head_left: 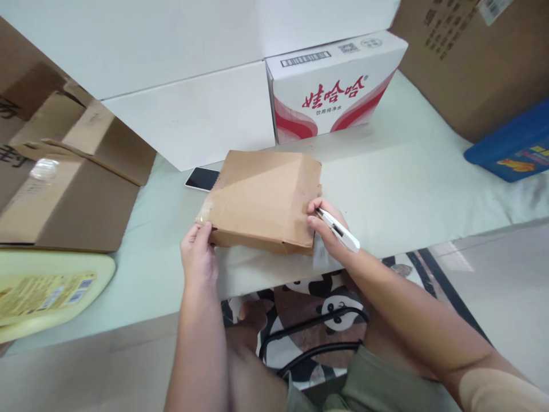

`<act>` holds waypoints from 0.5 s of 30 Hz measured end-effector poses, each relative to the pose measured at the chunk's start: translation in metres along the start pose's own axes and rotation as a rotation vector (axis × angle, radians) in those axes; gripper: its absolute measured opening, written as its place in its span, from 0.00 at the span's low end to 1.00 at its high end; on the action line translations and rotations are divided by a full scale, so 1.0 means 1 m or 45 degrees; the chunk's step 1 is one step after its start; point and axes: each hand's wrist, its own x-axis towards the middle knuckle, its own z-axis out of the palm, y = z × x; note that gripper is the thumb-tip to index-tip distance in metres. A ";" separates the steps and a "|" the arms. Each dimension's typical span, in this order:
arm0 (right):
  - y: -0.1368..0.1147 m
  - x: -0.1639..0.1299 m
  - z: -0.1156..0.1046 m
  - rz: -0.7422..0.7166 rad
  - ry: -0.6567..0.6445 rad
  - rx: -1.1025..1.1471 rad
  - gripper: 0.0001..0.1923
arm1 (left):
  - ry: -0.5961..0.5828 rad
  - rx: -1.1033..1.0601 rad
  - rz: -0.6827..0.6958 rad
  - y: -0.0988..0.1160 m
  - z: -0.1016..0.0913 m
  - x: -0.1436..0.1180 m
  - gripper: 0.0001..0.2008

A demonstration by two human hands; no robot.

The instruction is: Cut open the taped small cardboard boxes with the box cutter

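A small brown cardboard box (261,197) lies on the pale green cloth in the middle of the head view, with tape on its left end. My left hand (199,254) pinches the box's near left corner between thumb and fingers. On the opposite side, my right hand (330,234) is closed around a white utility knife (345,236), its tip end pointing at the box's right side. Whether the blade is out or cuts into the cardboard, I cannot tell. Clear tape or film (321,254) hangs below that right edge.
Behind the box lies a phone (201,179). White cartons stand at the back, one a red-printed carton (334,94). Brown boxes (72,189) and a yellow container (51,292) are at left. A blue container (510,143) and a large brown carton (454,63) stand at right.
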 end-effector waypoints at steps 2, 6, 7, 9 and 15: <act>0.000 0.000 -0.001 -0.001 -0.005 -0.012 0.11 | 0.002 0.006 0.007 0.000 0.000 0.000 0.22; -0.002 0.000 -0.002 0.000 -0.011 -0.017 0.11 | 0.039 -0.003 0.008 0.001 0.002 -0.001 0.19; -0.003 -0.001 -0.002 0.004 -0.013 -0.014 0.11 | 0.046 -0.006 0.001 0.002 0.002 -0.001 0.19; -0.004 -0.001 -0.001 0.013 -0.014 -0.010 0.12 | 0.060 -0.014 -0.024 0.003 0.003 -0.002 0.18; -0.007 -0.001 0.001 0.037 -0.012 -0.014 0.12 | 0.056 -0.011 -0.033 0.004 0.004 -0.003 0.18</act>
